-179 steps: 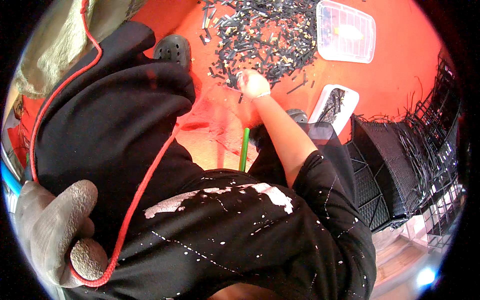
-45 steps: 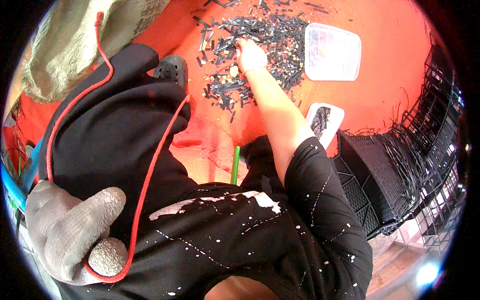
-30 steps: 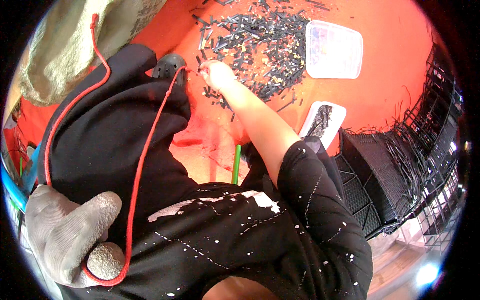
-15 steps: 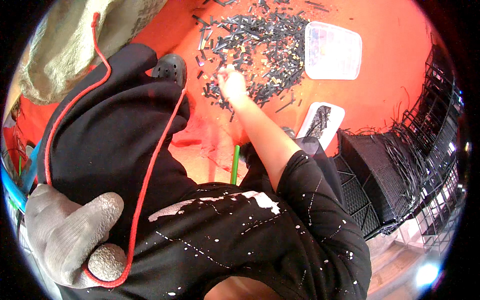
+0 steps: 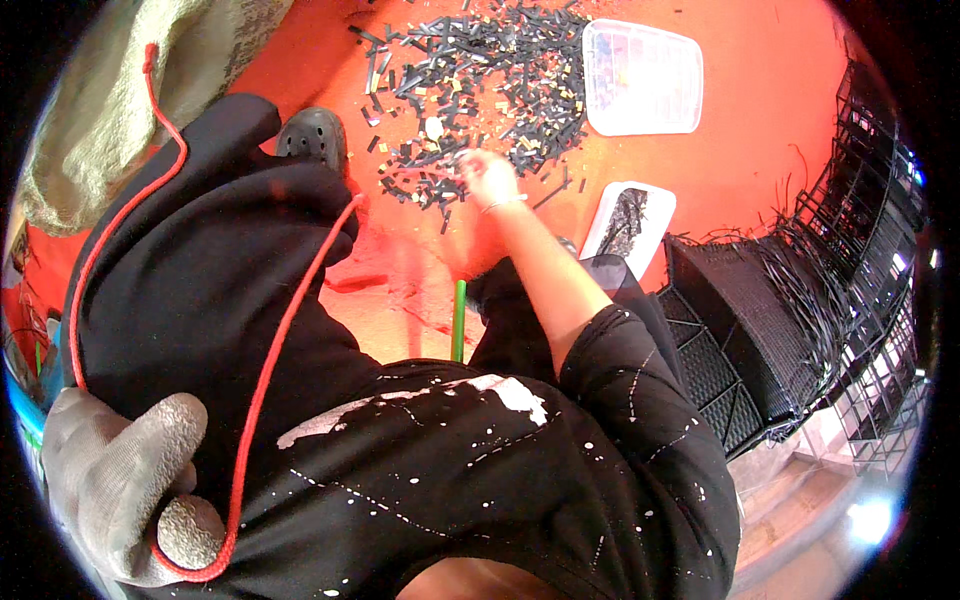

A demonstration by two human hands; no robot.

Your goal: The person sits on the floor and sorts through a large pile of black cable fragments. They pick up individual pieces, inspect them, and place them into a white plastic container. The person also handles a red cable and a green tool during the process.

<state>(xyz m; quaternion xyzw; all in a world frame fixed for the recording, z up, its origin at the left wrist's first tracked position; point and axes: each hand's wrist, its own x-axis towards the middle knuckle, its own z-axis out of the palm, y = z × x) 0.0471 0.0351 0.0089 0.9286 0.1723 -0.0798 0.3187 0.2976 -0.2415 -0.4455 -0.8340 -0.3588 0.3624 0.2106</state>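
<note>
My left hand (image 5: 130, 480), in a grey coated work glove, is at the lower left with its fingers curled. A red cord (image 5: 270, 360) runs into the glove, loops round by the thumb tip and stretches across my black-clad leg. My bare right hand (image 5: 490, 180) reaches over the near edge of a pile of short black strips (image 5: 490, 75), its fingers pinched together. A slender reddish thing (image 5: 430, 171) extends left from the fingertips, too blurred to name. On the pile, just beyond this hand, lies a small pale round piece (image 5: 433, 128).
A clear plastic tub (image 5: 643, 80) stands right of the pile on the red floor. Nearer is a white container (image 5: 630, 225) holding dark strips. Black woven panels (image 5: 750, 320) and wire racks crowd the right side. A pale woven sack (image 5: 130, 110) sits upper left; a green stick (image 5: 459, 320) stands near my lap.
My right hand has drawn slightly right and back from the pile, and the slender reddish thing now shows at its fingertips. The view has shifted slightly; the left hand keeps its curled pose.
</note>
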